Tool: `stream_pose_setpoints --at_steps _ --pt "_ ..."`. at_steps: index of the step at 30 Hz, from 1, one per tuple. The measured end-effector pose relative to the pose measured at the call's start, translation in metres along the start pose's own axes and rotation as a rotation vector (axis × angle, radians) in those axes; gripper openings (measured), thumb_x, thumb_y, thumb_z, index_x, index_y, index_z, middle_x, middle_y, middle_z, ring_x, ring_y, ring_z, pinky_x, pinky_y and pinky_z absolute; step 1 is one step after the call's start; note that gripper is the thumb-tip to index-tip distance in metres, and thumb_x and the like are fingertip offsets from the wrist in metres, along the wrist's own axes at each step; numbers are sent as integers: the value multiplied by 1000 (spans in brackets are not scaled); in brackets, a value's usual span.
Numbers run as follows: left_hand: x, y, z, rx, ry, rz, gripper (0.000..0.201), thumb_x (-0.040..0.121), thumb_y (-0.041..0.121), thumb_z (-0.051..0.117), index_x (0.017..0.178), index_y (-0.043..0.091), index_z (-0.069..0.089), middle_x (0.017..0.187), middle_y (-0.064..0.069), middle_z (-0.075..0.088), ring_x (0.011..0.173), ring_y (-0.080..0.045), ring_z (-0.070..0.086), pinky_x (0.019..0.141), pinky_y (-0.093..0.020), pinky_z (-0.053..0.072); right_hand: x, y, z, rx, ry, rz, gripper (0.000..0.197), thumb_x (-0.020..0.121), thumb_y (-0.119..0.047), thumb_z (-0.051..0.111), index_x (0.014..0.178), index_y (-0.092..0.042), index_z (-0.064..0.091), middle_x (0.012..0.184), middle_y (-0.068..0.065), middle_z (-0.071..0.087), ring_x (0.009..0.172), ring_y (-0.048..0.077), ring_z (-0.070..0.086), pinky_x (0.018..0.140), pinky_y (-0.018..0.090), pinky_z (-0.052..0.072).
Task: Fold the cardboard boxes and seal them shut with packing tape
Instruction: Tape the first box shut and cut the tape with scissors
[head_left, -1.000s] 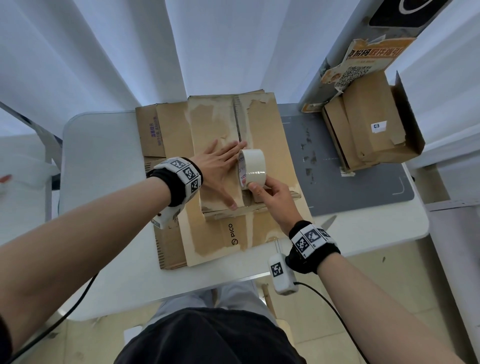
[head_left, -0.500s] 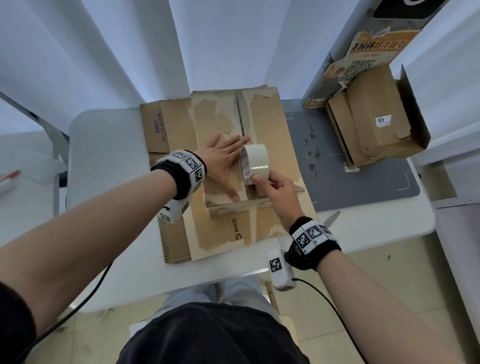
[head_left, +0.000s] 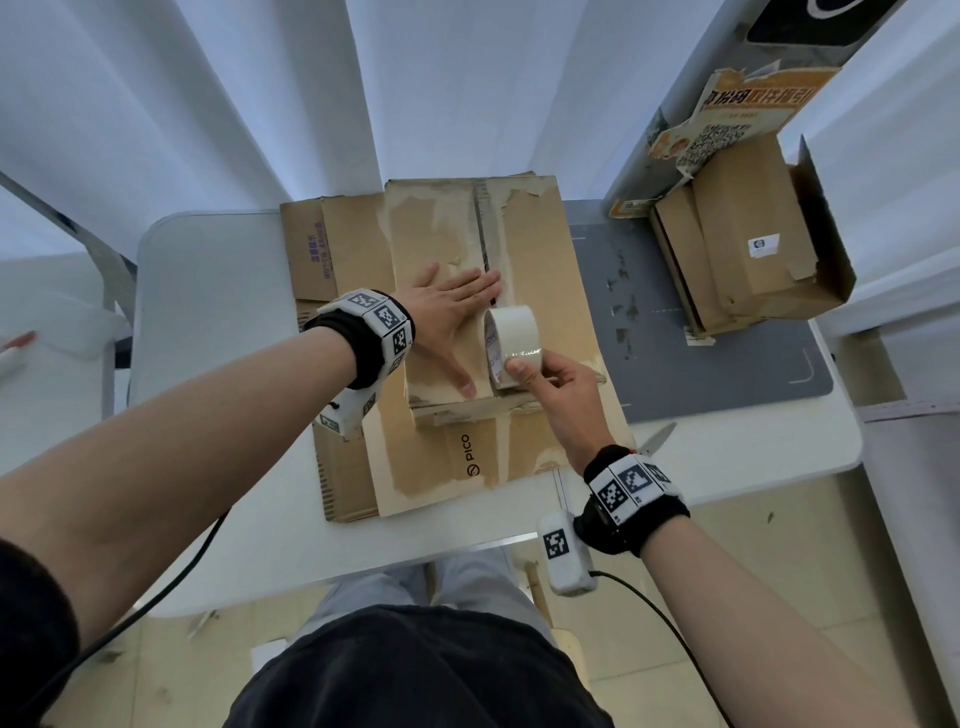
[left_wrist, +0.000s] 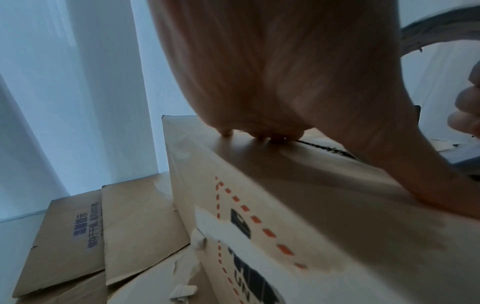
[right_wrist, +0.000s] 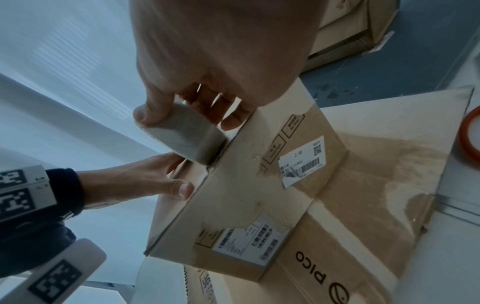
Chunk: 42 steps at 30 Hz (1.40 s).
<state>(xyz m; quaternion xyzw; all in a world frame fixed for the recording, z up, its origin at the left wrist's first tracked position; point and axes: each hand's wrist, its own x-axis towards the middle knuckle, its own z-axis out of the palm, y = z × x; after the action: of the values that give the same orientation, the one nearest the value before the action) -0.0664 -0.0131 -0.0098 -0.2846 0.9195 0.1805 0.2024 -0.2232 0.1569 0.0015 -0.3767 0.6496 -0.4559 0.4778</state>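
From above, the left hand (head_left: 447, 317) lies flat on top of the box (head_left: 535, 270), fingers straight and spread, tips reaching the dark centre seam, thumb pointing back toward the near edge. The right hand (head_left: 556, 379) grips the tape (head_left: 511, 345), thumb on the roll's outer face, the other fingers hidden behind it. The roll stands on edge on the box top, just right of the left hand, close to the near edge. The box sits on flat cardboard (head_left: 332, 249) on the white table (head_left: 208, 312). A second box (head_left: 748, 260) stands well apart on a grey mat (head_left: 727, 364) at the right.

The left wrist view shows the left hand (left_wrist: 285, 72) from behind the palm, blurred; its fingertips (left_wrist: 226, 132) press on the box (left_wrist: 298, 205) top. The roll is cut off at the upper right edge.

In the right wrist view the right hand (right_wrist: 221, 61) holds the tape (right_wrist: 187, 133), thumb on top and curled fingers behind, the roll touching the box (right_wrist: 246, 195) at its top edge. The left hand (right_wrist: 140, 176) lies open beside it, thumb at the corner. An orange ring at the right edge is cut off and I can't make it out.
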Motion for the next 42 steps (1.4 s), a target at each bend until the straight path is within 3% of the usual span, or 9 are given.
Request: stream_pose_setpoints --at_steps 5,10,15,20,27,33,37,39,42 --pt "-1 -1 0 46 33 60 141 55 89 63 157 27 -12 164 11 -19 152 -15 -12 119 -61 -1 -5 5 -1 23 9 23 46 84 -44 74 100 0 72 99 25 70 86 21 64 84 41 51" --pt "-2 -3 2 112 88 185 127 67 84 60 158 24 -5 165 8 -11 152 -11 -11 122 -43 -12 -6 4 1 78 31 46 33 87 -36 71 102 -7 75 98 14 75 90 20 69 90 43 54" --pt "-1 -5 4 5 81 212 114 71 76 65 158 29 8 165 12 -6 152 -8 -5 124 -44 -1 -6 4 2 22 -6 39 23 91 -27 72 108 -12 74 99 9 76 90 17 71 83 29 55" --pt "3 -7 1 -12 42 188 112 71 80 61 158 32 9 164 15 -7 151 -5 -6 123 -49 -5 -5 3 -3 46 -48 37 25 92 -18 70 114 -6 71 105 9 75 90 11 70 78 20 53" --pt "-3 3 -1 -40 80 112 121 70 73 70 159 25 5 165 14 0 151 -3 -1 122 -39 -6 -6 4 -2 77 -55 45 28 91 -11 69 116 1 69 104 12 74 88 8 70 79 19 53" --pt "-17 14 13 -104 235 64 111 72 74 65 158 23 17 164 14 12 150 -6 11 123 -36 8 -9 10 -4 125 -47 28 28 88 -8 72 115 0 70 103 14 75 94 17 71 85 26 54" --pt "-25 25 15 -73 322 29 122 55 94 49 150 20 35 157 9 29 141 -14 26 114 -36 22 -10 8 -2 124 -30 21 25 88 -6 71 111 4 70 91 6 75 83 6 69 79 20 52" --pt "-27 26 24 -44 305 21 136 46 98 49 153 17 27 157 7 24 142 -17 22 116 -37 20 -10 9 -2 118 -22 18 23 87 -6 72 108 3 72 86 1 74 78 2 67 77 18 50" --pt "-24 26 40 -11 258 12 148 45 89 65 158 14 4 164 3 2 152 -22 -1 124 -44 4 -9 10 0 117 -8 14 20 86 -6 73 105 2 73 81 -4 72 72 -2 62 75 16 49"
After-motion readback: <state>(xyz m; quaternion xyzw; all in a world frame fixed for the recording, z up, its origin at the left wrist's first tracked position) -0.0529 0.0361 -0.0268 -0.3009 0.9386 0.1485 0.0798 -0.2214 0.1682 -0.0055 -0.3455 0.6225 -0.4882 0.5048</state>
